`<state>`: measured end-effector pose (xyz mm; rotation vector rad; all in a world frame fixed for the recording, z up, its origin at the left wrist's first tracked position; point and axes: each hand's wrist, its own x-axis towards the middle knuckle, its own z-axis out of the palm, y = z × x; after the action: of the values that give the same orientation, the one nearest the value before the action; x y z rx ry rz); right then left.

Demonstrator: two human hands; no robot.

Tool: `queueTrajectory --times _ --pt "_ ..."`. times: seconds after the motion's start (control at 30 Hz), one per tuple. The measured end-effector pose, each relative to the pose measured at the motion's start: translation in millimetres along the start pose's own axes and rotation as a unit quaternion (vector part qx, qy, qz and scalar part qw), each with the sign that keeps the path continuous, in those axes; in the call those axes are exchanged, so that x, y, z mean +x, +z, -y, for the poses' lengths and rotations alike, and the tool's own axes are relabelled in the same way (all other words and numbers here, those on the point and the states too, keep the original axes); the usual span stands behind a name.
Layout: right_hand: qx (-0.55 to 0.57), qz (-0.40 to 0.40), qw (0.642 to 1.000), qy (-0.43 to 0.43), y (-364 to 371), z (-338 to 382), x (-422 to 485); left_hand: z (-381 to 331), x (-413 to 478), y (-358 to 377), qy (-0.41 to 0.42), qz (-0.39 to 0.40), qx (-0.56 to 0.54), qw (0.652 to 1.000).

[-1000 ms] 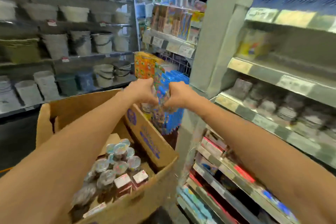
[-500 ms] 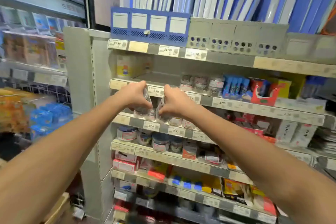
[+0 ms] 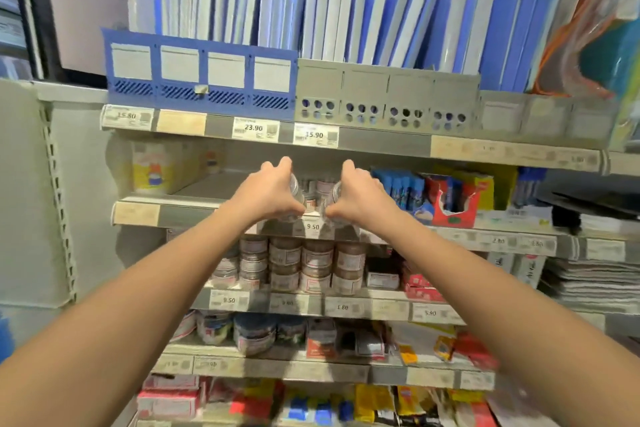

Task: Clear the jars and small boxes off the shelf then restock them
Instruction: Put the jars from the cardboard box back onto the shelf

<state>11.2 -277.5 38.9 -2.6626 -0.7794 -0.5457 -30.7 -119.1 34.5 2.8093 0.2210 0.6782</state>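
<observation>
My left hand [image 3: 268,192] grips a small clear jar [image 3: 295,196] at the front edge of the second shelf [image 3: 187,213]. My right hand [image 3: 360,196] grips another clear jar [image 3: 331,199] right beside it. Both jars are mostly hidden by my fingers. Behind them a few more jars [image 3: 317,189] stand on that shelf. One shelf down, stacked jars [image 3: 299,263] with pale labels fill the middle. Small red boxes [image 3: 420,284] sit to their right.
Blue folders [image 3: 311,0] stand in blue and grey dividers on the top shelf. A yellow-and-white pack [image 3: 154,166] sits at the second shelf's left; blue packets and a red open carton [image 3: 450,201] at its right. Lower shelves hold more jars and boxes.
I turned from the cardboard box of jars to the shelving. Both hands, each with a jar, rose from the third shelf's level to the second shelf's edge.
</observation>
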Motion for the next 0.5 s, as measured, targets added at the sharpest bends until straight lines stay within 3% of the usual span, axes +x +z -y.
queueTrajectory --times 0.37,0.5 --pt "-0.048 0.024 0.998 0.019 12 9 30 5 35 16 0.054 0.045 0.054 0.996" --pt "-0.063 0.021 0.998 0.003 13 12 32 2 33 25 0.079 -0.010 0.082 0.993"
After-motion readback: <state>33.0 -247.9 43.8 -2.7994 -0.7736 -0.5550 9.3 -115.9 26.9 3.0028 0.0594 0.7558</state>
